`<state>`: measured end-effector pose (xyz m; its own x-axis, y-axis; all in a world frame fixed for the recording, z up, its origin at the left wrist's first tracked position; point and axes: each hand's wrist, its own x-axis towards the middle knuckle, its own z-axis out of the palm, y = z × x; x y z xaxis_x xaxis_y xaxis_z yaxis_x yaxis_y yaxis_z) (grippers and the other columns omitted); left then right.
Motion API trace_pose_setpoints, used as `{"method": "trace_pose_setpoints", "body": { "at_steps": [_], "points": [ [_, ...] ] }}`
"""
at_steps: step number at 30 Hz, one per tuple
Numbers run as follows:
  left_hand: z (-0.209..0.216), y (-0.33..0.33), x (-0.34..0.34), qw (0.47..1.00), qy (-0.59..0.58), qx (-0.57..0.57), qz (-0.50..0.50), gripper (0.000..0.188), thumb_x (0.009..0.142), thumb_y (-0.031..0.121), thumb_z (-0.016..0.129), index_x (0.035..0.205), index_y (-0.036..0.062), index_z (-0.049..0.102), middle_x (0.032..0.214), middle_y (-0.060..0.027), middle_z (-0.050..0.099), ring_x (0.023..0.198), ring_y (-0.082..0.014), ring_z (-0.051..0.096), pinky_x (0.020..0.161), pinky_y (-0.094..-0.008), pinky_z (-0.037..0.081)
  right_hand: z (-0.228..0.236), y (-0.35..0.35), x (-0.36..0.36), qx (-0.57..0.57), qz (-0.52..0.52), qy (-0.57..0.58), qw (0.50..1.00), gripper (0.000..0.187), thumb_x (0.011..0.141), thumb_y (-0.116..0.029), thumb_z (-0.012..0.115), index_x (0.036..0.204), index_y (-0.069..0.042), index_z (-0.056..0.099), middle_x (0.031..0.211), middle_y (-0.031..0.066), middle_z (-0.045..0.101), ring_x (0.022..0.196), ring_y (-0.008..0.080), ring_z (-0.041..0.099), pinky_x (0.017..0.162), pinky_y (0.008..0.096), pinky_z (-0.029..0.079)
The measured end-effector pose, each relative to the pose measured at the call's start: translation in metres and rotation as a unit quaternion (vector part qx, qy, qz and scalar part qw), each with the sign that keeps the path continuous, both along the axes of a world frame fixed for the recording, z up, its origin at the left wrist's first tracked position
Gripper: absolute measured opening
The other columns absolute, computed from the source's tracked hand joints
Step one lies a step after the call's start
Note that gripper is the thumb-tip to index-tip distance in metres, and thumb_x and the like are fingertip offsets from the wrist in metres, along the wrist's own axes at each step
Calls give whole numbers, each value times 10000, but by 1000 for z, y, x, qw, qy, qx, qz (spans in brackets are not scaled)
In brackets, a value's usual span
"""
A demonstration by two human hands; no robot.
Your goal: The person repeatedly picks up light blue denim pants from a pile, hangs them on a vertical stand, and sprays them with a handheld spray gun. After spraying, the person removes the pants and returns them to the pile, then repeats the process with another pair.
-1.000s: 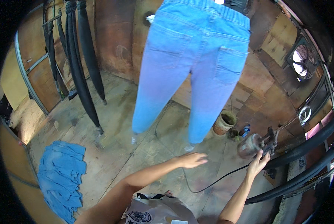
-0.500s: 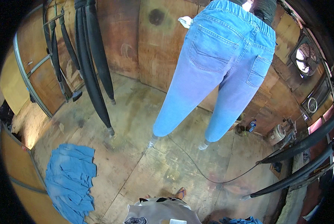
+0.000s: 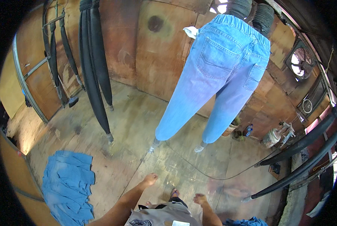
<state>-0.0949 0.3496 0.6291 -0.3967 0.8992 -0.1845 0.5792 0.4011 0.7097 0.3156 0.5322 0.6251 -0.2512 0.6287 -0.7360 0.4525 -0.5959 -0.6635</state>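
A pair of light blue jeans, with a purplish tint across the seat and thighs, hangs on a two-legged form in front of me, its back pockets facing me. The legs end above two grey wrapped tips near the floor. My left hand is below the left leg of the jeans, its fingers loosely bent and nothing visible in it. My right hand hangs lower, below the right leg, also loosely bent with nothing visible in it. Neither hand touches the jeans. A white cloth piece sticks out at the waist's left side.
A stack of blue garments lies on the floor at left, another blue garment at lower right. Black tapered forms hang at left; more black forms jut in at right. A thin hose crosses the floor. A fan is on the wall.
Both my hands and forearms have come into view from the lower edge. The view has shifted, so the jeans sit slightly lower and more of the black form above the waist shows.
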Motion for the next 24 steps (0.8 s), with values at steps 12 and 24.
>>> {"method": "trace_pose_setpoints", "body": {
  "at_steps": [12, 24],
  "points": [
    [81, 157, -133, 850, -292, 200, 390, 473, 960, 278, 634, 1316, -28, 578, 997, -157, 705, 903, -201, 694, 705, -357, 559, 225, 270, -146, 212, -42, 183, 959, 347, 1007, -205, 532, 1302, -26, 573, 1183, 192, 657, 981, 292, 687, 836, 380, 585],
    [146, 215, -157, 854, -359, 44, 374, 828, 957, 724, 413, 1304, 2, 621, 1156, -166, 689, 1014, -291, 664, 886, -419, 524, 153, 420, -225, 47, 21, 192, 980, 551, 1012, -564, 427, 1362, -145, 510, 1158, 96, 666, 924, 255, 676, 672, 395, 568]
  ]
}}
